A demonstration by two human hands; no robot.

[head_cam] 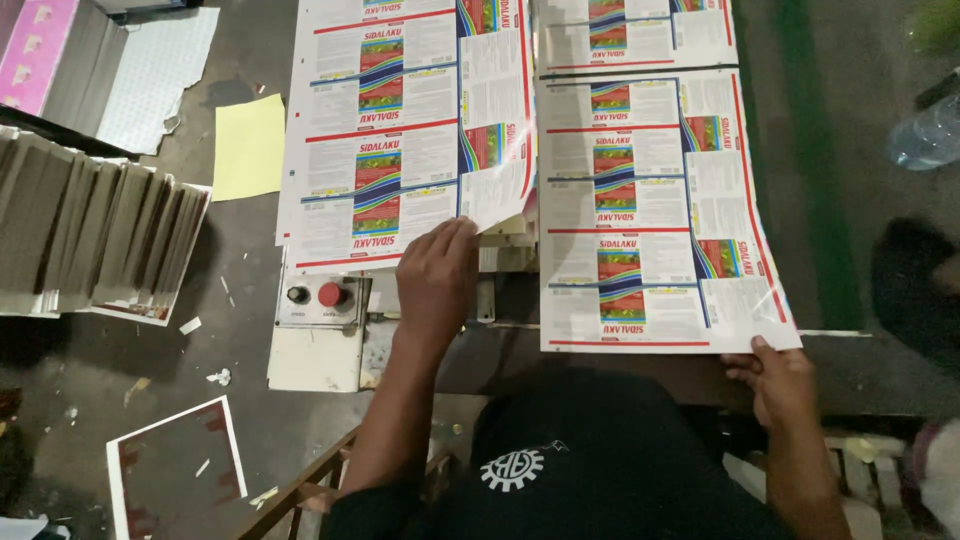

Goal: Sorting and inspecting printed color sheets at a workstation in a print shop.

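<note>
Over a dim workshop floor, the surface [640, 350] is carrying two printed sheet stacks, the left hand [436, 275] pressing flat on the left stack [400, 130], the right hand [775, 380] pinching the right stack's [650, 210] near corner.

Two stacks of printed label sheets lie side by side on the machine bed. The left stack [400, 130] is white with red rules, blue bands and green-red picture panels; its near right corner curls up. The right stack [650, 210] carries the same pattern and reaches the bed's near edge. At the far left edge, a fanned pile of grey sheets [90, 235] stands beside a pink-topped pile [40, 50]. A plain yellow sheet [248, 145] lies near the left stack. A dark sheet with white border [175, 465] lies on the floor.
</note>
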